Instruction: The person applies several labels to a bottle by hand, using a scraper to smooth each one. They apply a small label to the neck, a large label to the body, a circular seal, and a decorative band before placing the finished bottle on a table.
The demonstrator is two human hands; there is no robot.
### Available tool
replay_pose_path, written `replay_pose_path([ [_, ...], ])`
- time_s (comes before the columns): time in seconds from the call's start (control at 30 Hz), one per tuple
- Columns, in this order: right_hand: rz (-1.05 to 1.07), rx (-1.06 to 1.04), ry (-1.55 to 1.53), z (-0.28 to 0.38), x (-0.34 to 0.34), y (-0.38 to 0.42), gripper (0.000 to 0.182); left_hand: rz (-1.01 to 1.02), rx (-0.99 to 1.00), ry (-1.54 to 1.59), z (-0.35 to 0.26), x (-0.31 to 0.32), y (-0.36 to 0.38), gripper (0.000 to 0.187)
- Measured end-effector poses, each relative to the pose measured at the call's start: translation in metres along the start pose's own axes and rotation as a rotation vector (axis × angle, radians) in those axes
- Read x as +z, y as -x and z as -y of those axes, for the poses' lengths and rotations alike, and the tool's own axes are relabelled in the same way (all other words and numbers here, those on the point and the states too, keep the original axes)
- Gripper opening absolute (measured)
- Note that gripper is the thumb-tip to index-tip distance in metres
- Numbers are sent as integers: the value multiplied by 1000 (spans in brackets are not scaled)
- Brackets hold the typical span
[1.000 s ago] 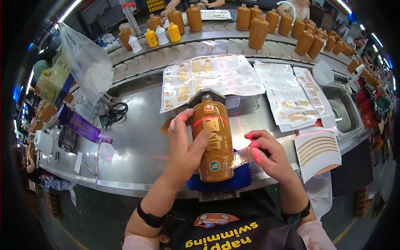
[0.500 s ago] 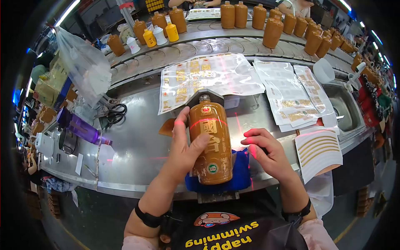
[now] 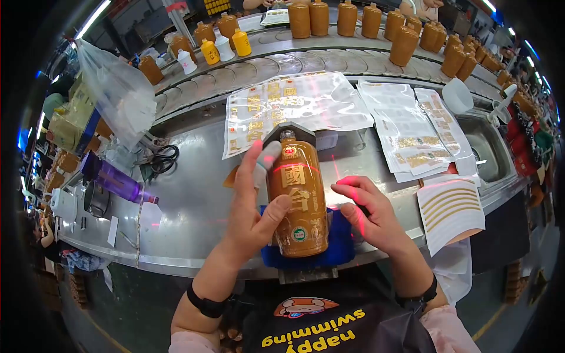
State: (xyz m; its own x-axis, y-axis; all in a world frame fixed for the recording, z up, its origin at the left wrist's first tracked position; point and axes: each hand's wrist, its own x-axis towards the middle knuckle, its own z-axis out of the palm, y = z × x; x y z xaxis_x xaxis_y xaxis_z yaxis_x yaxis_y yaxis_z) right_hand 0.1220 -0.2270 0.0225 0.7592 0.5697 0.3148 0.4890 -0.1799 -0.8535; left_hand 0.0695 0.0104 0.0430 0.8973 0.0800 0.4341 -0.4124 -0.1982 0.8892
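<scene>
A brown bottle (image 3: 301,226) with gold characters, a red emblem and a round green sticker lies in a holder, its neck pointing away from me. Under its lower end is a blue cloth (image 3: 342,241). My left hand (image 3: 252,197) is at the bottle's left side, fingers spread and lifted, with the thumb over the bottle's front near the lower gold character. Something pale covers one of its fingertips. To the right of the bottle, apart from it, my right hand (image 3: 368,215) is half curled, with thumb and fingers apart and nothing visible between them. Red laser lines cross the fingers and bottle.
Behind the bottle lies a gold label sheet (image 3: 335,109), with more label sheets (image 3: 403,126) to its right. A strip sheet (image 3: 450,212) sits at the right edge, near a sink (image 3: 485,153). Scissors (image 3: 165,159) and a purple bottle (image 3: 115,179) are left. Beyond, a conveyor (image 3: 253,67) carries brown bottles.
My left fingers have lifted and spread away from the bottle's side, and the thumb has slid lower. My right hand has shifted slightly toward the bottle. Bottles on the conveyor have moved.
</scene>
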Motion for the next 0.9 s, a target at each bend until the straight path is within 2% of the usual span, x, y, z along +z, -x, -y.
replay_pose_path([
  [0.03,-38,-32,1,6,0,-4,38,80,151,-370,-2,-11,0,72],
  [0.13,-27,-220,134,22,4,-19,42,80,198,-404,5,-12,7,64],
  [0.17,10,-231,147,25,6,-22,47,10,184,-370,3,-7,10,60],
  [0.27,41,-411,340,23,9,-30,49,8,376,-569,10,-15,11,58],
  [0.3,42,-410,349,23,10,-29,52,-35,403,-578,10,-12,13,56],
  [0.43,63,-409,417,27,6,-26,53,61,485,-778,7,-18,22,49],
  [0.6,110,-416,421,23,-2,-20,55,142,509,-823,1,-27,26,51],
  [0.73,-31,-370,299,15,-4,-16,62,144,480,-774,-4,-21,10,54],
  [0.8,-126,-339,246,14,-4,-17,65,227,510,-847,-5,-17,12,53],
  [0.83,-178,-292,205,10,-4,-15,56,241,531,-866,-4,-16,14,52],
  [0.9,-126,-57,113,17,-10,-10,46,246,548,-886,-2,-14,21,48],
])
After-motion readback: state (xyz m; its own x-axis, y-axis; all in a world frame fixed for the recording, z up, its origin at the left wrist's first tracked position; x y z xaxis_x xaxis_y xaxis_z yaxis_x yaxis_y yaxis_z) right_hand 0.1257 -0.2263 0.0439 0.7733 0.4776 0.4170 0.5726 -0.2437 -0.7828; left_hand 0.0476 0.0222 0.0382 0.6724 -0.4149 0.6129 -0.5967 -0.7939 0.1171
